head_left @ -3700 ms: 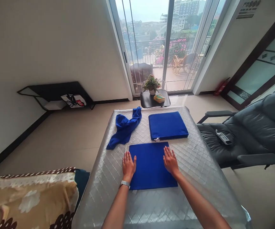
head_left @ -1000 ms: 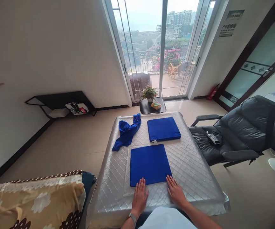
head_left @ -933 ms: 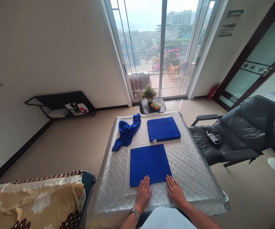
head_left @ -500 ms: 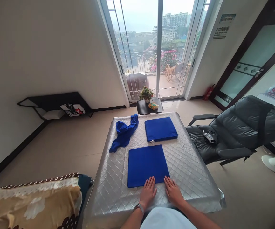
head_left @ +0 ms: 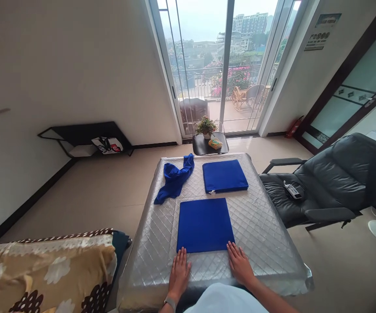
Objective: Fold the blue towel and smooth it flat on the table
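Note:
A flat square of folded blue cloth (head_left: 205,224) lies in front of me on the table with a silvery quilted cover (head_left: 262,243). At its near left corner rests my left hand (head_left: 179,271), palm down, fingers stretched out and fingertips on the edge. My right hand (head_left: 241,263) lies flat at the near right corner, its fingers extended and touching the cloth. Behind this square sits a thicker stack of folded blue cloth (head_left: 225,174) with a small white tag. A crumpled blue cloth (head_left: 175,177) lies at the far left of the table.
A black chair (head_left: 201,145) with a potted plant (head_left: 206,127) and a yellow packet stands beyond the table. On the right is a dark recliner (head_left: 334,174) with a power strip (head_left: 292,190) on its seat. A patterned blanket (head_left: 57,274) covers something at lower left.
My left hand has slid left along the near edge to the cloth's left corner. The right hand stays at the right corner. The whole view has shifted slightly.

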A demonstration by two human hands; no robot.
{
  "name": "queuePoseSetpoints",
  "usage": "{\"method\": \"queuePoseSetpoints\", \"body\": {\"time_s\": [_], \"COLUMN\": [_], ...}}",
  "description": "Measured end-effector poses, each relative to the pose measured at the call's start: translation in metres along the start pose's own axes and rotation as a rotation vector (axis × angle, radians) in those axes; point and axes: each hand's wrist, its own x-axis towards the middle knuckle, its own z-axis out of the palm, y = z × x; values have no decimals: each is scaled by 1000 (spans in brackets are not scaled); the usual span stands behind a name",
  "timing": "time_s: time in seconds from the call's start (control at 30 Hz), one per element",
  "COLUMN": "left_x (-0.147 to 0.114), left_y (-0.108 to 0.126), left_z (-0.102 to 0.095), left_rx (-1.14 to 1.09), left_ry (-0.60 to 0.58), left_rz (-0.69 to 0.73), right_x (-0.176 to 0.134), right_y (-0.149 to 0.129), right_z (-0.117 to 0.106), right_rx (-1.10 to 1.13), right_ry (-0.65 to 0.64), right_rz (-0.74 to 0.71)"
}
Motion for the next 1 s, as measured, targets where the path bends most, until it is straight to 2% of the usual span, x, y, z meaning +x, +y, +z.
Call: {"method": "queuePoseSetpoints", "body": {"time_s": [0.13, 0.27, 0.33, 0.47, 0.6, 0.7, 0.77, 0.83, 1.0], "left_x": [-1, 6, 19, 61, 98, 111, 113, 109, 74], "left_y": [5, 13, 25, 77, 138, 159, 151, 128, 36], "left_z": [-11, -20, -24, -31, -29, -19, -11, -3, 6], "left_rx": [-17, -46, -53, -64, -99, -128, -130, -114, -50], "left_ry": [10, 125, 177, 150, 67, 22, -15, -45, 8], "left_rz": [-15, 20, 76, 279, 458, 462, 362, 218, -12], "right_x": [3, 10, 18, 45, 64, 65, 63, 61, 60], "right_y": [3, 3, 2, -2, -2, 4, 8, 11, 14], "right_z": [-7, -16, -20, -25, -22, -14, -10, -7, -1], "right_rx": [23, 70, 85, 82, 78, 90, 92, 93, 83], "right_ry": [-38, -76, -56, -10, -165, -241, -247, -248, -236], "right_rz": [0, 24, 54, 115, 199, 193, 185, 185, 171]}}
